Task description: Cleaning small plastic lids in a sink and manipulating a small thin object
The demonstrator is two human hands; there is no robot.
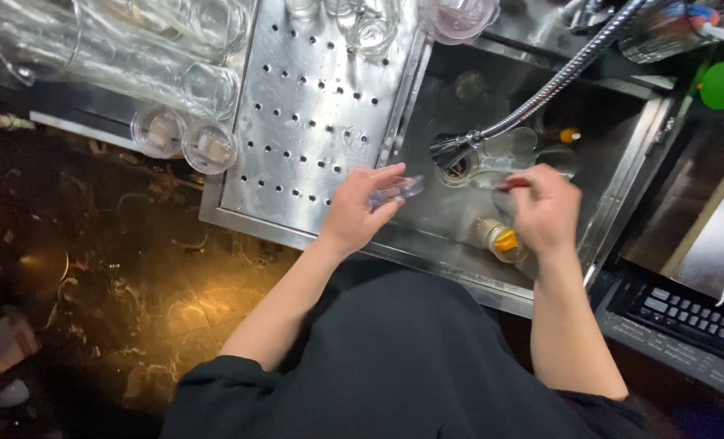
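Left hand (358, 213) pinches a small clear plastic piece (397, 192) over the edge between the perforated steel drainboard (313, 106) and the steel sink basin (451, 219). Right hand (545, 210), fingers curled shut on a thin dark-tipped tool (515, 184), hovers over the basin beside the flexible metal faucet sprayer (459, 148). Clear glasses (496, 158) crowd the basin floor; drainboard centre mostly open.

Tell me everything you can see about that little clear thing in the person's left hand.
The small clear piece looks like see-through plastic or glass, slim and elongated, with a faint bluish tint. It lies almost level, pinched between the thumb and fingers of the left hand, over the near edge where the perforated steel drainboard meets the sink. Its exact kind is unclear.
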